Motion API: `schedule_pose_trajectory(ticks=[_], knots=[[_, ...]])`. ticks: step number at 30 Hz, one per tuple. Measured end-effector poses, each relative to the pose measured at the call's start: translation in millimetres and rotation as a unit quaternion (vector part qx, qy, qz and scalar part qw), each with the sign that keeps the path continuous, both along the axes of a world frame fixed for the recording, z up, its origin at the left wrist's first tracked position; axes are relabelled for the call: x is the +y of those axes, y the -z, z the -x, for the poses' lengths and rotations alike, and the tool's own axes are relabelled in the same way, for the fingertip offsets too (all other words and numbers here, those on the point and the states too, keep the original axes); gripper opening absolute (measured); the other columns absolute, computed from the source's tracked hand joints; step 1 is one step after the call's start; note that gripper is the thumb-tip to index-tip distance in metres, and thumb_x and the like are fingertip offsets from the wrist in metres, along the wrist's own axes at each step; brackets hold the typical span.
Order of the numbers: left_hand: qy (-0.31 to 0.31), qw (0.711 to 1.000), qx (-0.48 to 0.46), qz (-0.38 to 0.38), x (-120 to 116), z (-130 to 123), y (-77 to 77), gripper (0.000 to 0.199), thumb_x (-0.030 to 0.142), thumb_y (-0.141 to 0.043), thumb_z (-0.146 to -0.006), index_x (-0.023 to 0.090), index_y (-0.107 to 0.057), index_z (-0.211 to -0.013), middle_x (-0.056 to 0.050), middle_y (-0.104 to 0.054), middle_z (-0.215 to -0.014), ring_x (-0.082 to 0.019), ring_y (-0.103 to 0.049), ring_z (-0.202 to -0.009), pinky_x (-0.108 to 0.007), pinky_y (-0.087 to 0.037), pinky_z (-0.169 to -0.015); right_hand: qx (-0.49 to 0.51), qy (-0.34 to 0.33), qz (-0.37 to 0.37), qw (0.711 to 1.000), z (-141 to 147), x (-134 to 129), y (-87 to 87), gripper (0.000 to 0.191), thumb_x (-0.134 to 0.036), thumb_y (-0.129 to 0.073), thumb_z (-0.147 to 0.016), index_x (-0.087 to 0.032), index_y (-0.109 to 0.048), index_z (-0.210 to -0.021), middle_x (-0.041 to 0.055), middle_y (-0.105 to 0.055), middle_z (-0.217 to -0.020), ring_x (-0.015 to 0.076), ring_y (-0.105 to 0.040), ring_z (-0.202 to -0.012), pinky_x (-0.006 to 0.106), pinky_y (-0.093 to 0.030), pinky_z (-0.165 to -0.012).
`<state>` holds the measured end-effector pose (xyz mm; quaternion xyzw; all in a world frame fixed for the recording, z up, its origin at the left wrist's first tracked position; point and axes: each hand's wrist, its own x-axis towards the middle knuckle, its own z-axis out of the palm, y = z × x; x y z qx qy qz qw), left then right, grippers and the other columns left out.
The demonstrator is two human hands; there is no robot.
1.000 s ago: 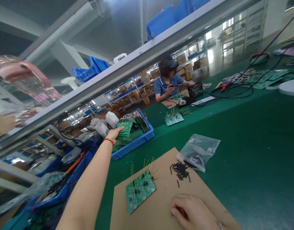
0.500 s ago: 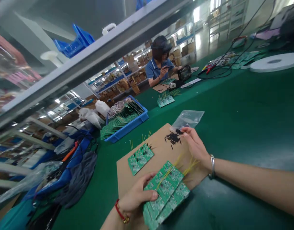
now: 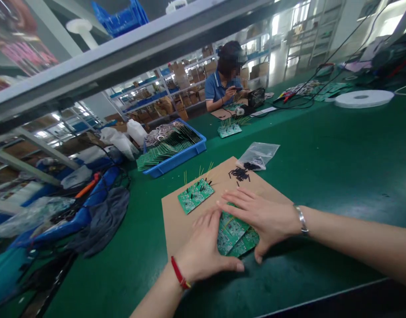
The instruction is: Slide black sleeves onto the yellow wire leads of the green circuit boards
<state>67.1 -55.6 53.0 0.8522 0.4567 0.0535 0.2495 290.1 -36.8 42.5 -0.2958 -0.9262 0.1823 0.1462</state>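
My left hand (image 3: 203, 247) and my right hand (image 3: 259, 218) press in from both sides on a stack of green circuit boards (image 3: 234, 234), whose yellow wires are mostly hidden. The stack sits at the near edge of a brown cardboard sheet (image 3: 256, 181). Beyond my fingers lies another green circuit board (image 3: 195, 195), with yellow wires and small black sleeves standing on it. A loose pile of black sleeves (image 3: 239, 173) lies farther back, next to a clear plastic bag (image 3: 258, 155) holding more of them.
A blue tray (image 3: 176, 161) packed with green boards stands left of the cardboard on the green bench mat (image 3: 322, 260). Farther along, a seated co-worker (image 3: 221, 84) works by a small fan (image 3: 256, 98). A white reel (image 3: 363, 98) and cables lie at the back right.
The boards have come down from my left hand's lifted grip onto the cardboard's near edge. My right hand has moved from the black sleeves onto the boards. The view has shifted slightly.
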Motion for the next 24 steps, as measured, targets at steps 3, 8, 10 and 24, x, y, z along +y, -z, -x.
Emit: schedule_pose_trajectory(ticks=[3, 8, 10, 24], knots=[[-0.004, 0.999, 0.039, -0.020, -8, -2, 3.8, 0.116, 0.057, -0.077, -0.048, 0.010, -0.029, -0.142, -0.022, -0.034, -0.146, -0.039, -0.034, -0.132, -0.054, -0.030, -0.108, -0.092, -0.007, 0.002, 0.996, 11, 6, 7.5, 0.133, -0.054, -0.082, -0.041, -0.010, -0.019, -0.148, 0.0258, -0.037, -0.142, 0.0437, -0.030, -0.131, 0.060, -0.007, -0.110], [-0.004, 1.000, -0.007, -0.023, -1, 4, 5.6, 0.092, 0.039, -0.069, -0.063, 0.015, -0.027, -0.142, -0.016, -0.050, -0.134, -0.033, -0.052, -0.118, -0.047, -0.043, -0.098, -0.116, -0.013, 0.015, 0.993, 15, 22, -8.0, 0.104, -0.043, -0.075, -0.057, -0.004, -0.031, -0.142, 0.0215, -0.056, -0.125, 0.0334, -0.052, -0.114, 0.051, -0.023, -0.109], [0.000, 0.999, -0.027, -0.021, 4, 7, 5.7, 0.085, 0.036, -0.065, -0.067, 0.018, -0.028, -0.141, -0.014, -0.053, -0.132, -0.031, -0.054, -0.115, -0.045, -0.045, -0.097, -0.110, -0.010, 0.022, 0.994, 16, 25, -12.8, 0.097, -0.044, -0.074, -0.059, -0.006, -0.037, -0.140, 0.0191, -0.058, -0.121, 0.0316, -0.054, -0.109, 0.046, -0.033, -0.103], [-0.040, 0.997, 0.043, -0.048, -5, -2, 11.9, 0.084, 0.035, -0.067, -0.063, 0.015, -0.035, -0.138, -0.016, -0.053, -0.124, -0.035, -0.051, -0.110, -0.050, -0.044, -0.095, -0.144, 0.044, -0.006, 0.989, 20, 13, 2.3, 0.100, -0.026, -0.071, -0.055, -0.010, -0.030, -0.145, 0.0229, -0.055, -0.123, 0.0372, -0.054, -0.109, 0.047, -0.047, -0.089]])
